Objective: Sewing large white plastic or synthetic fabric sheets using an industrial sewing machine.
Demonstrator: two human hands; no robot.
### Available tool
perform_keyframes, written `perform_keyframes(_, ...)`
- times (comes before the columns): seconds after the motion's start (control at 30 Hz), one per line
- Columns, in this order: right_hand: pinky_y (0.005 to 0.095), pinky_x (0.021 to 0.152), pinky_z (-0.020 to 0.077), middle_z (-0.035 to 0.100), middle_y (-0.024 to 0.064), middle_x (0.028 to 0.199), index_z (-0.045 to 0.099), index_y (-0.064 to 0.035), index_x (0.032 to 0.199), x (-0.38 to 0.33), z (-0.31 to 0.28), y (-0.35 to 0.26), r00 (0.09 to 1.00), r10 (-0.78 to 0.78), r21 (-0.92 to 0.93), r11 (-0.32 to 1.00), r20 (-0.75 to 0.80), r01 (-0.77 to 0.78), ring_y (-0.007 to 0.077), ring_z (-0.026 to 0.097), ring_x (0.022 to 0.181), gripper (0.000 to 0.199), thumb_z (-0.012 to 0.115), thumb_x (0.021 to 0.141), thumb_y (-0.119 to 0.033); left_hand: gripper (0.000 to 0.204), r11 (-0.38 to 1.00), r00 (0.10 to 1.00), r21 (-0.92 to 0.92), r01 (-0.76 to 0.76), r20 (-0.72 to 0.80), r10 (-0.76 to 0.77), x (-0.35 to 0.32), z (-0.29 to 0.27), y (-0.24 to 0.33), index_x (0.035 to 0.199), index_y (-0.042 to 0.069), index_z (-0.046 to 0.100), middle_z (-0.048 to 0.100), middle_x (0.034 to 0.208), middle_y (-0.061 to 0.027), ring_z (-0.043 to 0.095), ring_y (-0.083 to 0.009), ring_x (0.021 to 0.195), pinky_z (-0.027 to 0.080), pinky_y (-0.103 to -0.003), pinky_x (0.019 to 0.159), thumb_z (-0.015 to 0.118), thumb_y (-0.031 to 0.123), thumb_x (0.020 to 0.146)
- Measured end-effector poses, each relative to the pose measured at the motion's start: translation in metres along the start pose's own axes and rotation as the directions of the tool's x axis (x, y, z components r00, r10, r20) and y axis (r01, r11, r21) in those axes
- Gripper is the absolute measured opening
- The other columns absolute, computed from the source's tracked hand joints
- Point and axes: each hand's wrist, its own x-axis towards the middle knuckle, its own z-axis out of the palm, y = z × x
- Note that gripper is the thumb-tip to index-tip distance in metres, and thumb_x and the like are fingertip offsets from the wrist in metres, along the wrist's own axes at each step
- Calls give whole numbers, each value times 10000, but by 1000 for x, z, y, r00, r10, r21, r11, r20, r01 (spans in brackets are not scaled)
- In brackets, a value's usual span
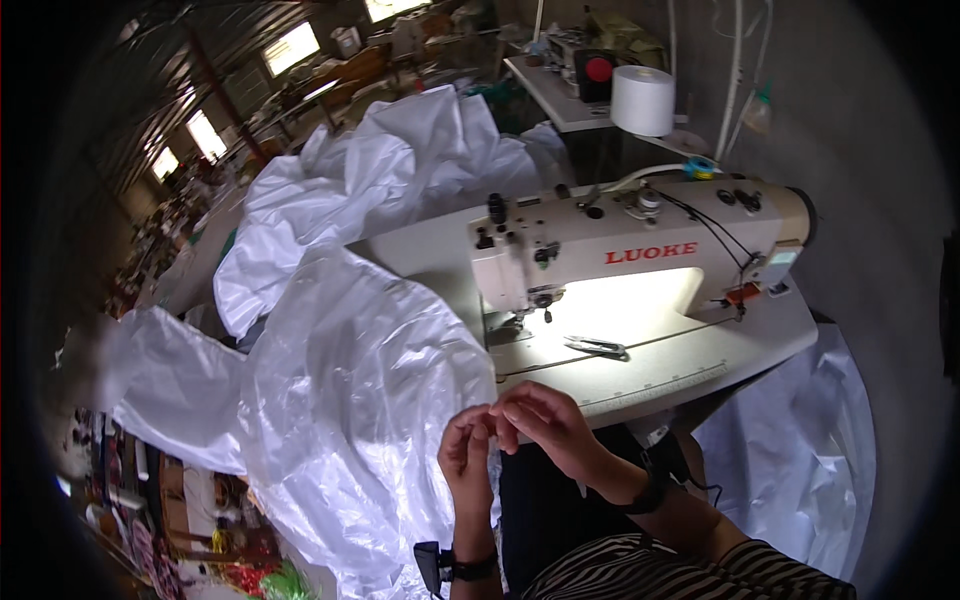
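White sheeting (350, 370) near left hand (466, 447); right hand (545, 420) alongside.

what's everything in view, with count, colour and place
Sewing machine: one, off-white, right of centre
Sewing table: one, pale, beneath machine
Snips: one, dark and silver, on table
Thread cone: one, white, behind machine
Sheeting: count unclear, white, left and lower right
Windows: four, bright, upper left
Background clutter: uncountable, mixed, left side
Wall: one, grey, right
Striped top: one, black-and-white, bottom edge
Wristbands: two, black, one each wrist
Left fingers and right fingers: two sets, bare, lower centre
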Motion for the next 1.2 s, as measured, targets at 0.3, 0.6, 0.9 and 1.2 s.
perform_keyframes(0.3,310,805,533,547,-16,802,622,-116,1187,29,-8,-8,998,-1,606,794,-57,35,74,526,723,272,445,1100,-304,875,629,793,-518,580,537,-288,-71,80,-50,1464,-31,371,522,1414,-173,526,-272,1298,391,-398,1114,796,421,848)
perform_keyframes(0.6,244,671,515,563,-8,766,620,-29,1155,30,-9,-28,967,-240,-75,969,-85,234,62,558,671,188,522,1074,-167,870,709,795,-407,575,482,-368,-90,92,-41,1547,15,250,478,1447,-126,499,-243,1321,390,-404,1126,775,253,896)
perform_keyframes(0.9,277,586,509,694,40,797,673,-65,1055,29,-2,-49,706,-685,-838,268,181,475,135,669,647,165,726,898,-64,700,621,777,-501,603,545,-314,-101,91,-51,1569,26,211,435,1496,-151,454,-272,1381,348,-422,1165,579,225,1008)
perform_keyframes(1.2,322,552,473,565,13,684,641,-121,1016,10,-24,-40,840,-422,-928,-10,341,372,195,592,593,234,776,827,-109,662,894,661,33,446,661,-354,-126,46,-56,1572,26,235,309,1612,-144,375,-240,1457,277,-408,1201,553,73,993)
